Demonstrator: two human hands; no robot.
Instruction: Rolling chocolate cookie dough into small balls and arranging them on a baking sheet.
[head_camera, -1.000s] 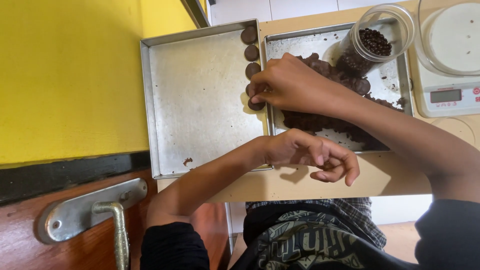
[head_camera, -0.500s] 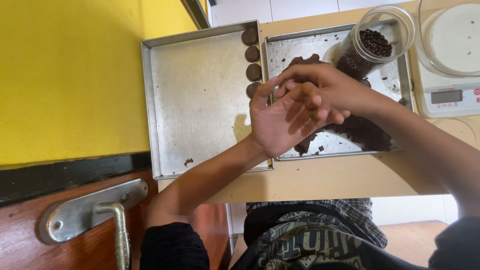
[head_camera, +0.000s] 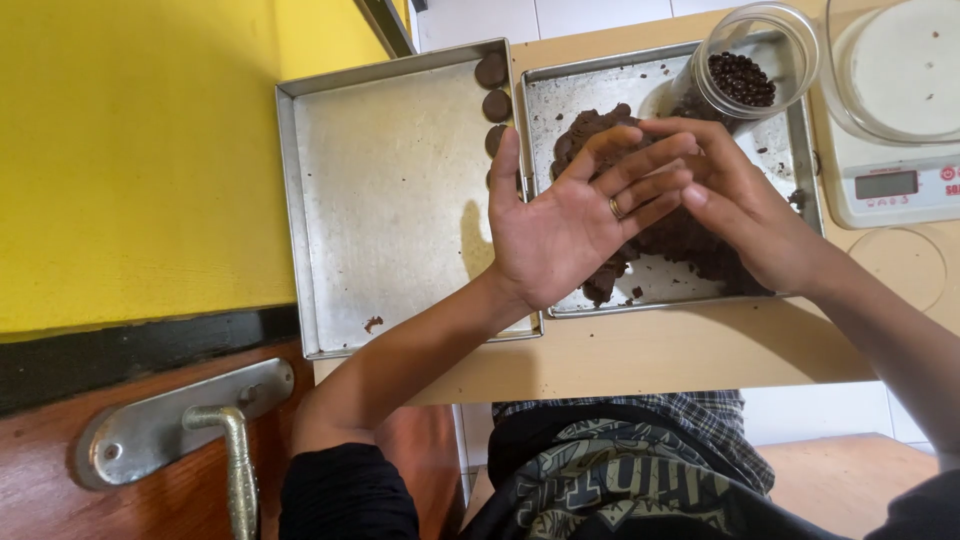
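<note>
A person stands at a pale wooden desk (head_camera: 640, 355), seen from above, with both bare hands over two metal baking trays set side by side. The left hand (head_camera: 575, 220) is open, palm up and fingers spread, a ring on one finger, hovering over the seam between the trays. The right hand (head_camera: 735, 195) lies just beside it with its fingertips meeting those of the left hand; its fingers are loosely curled, and whether it pinches any dough cannot be told. Beneath both hands, the right tray (head_camera: 800, 130) holds a heap of dark brown cookie dough (head_camera: 690, 245), partly hidden by the hands. The left tray (head_camera: 390, 190) is mostly bare metal, with a short column of round flattened dough discs (head_camera: 492, 72) along its right edge. A clear jar of chocolate chips (head_camera: 742, 72) lies tilted at the far end of the right tray. A white kitchen scale (head_camera: 895, 100) sits to the right on the desk. A yellow wall (head_camera: 130, 150) and a door handle (head_camera: 235, 455) are at the left.
</note>
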